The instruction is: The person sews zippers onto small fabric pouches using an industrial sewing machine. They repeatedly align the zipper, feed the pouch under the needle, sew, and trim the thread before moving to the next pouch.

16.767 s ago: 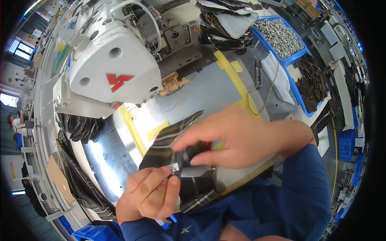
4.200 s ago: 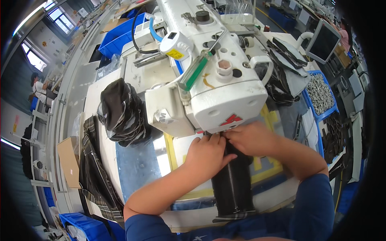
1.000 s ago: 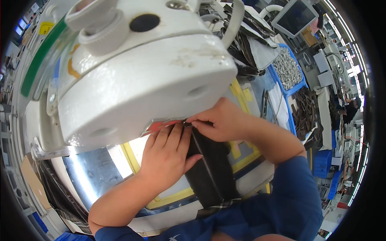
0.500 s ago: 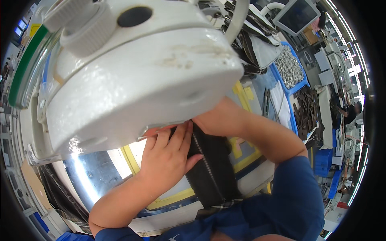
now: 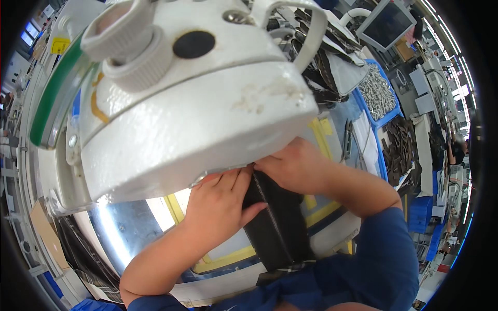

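Note:
A long black fabric piece with a zipper (image 5: 277, 220) runs from my body up under the white head of a sewing machine (image 5: 202, 119). My left hand (image 5: 215, 202) lies flat along its left side, thumb stretched out beside the zipper. The fingertips of that hand disappear beneath the machine head. On the other side, my right hand (image 5: 295, 166) is curled, its thumb and finger pinching the fabric close to the zipper by the machine's lower edge. The needle and presser foot are hidden behind the head.
Yellow tape (image 5: 228, 259) marks the work surface. To the right lie a pair of nippers (image 5: 347, 140), a blue tray of metal zipper pulls (image 5: 377, 96) and a heap of dark brown strips (image 5: 402, 150). More dark zippered pieces (image 5: 83, 249) hang at the left. A screen (image 5: 386, 23) stands at the far right.
The whole view has shifted a little, so the machine head sits lower and further right. My right hand has turned slightly, and more of its curled fingers shows below the machine head.

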Demonstrator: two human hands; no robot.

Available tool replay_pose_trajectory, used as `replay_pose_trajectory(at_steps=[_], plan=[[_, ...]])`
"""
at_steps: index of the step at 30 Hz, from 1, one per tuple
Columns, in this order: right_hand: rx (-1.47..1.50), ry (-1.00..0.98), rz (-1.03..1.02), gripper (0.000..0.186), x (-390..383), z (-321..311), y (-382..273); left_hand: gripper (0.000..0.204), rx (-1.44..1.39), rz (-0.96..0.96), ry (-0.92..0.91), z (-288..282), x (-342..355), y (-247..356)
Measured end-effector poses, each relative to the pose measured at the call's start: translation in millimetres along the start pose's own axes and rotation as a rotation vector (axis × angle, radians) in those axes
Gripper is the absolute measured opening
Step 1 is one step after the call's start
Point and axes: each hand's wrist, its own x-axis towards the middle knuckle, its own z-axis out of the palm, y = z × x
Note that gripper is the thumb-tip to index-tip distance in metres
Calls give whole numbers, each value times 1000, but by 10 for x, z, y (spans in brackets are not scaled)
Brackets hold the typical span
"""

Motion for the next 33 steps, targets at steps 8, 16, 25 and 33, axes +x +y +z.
replay_pose_trajectory(at_steps=[8,16,25,33], plan=[[0,-63,60,20,63,-21,-3,77,-118,-16,35,8,-3,-59],[12,-54,25,21,64,-45,9,70,-154,-54,32,-11,-19,-67],[17,-42,80,20,53,-20,-34,68,-223,26,59,-42,42,-162],[-41,-39,72,17,53,56,-32,64,-202,55,116,-56,72,-143]])
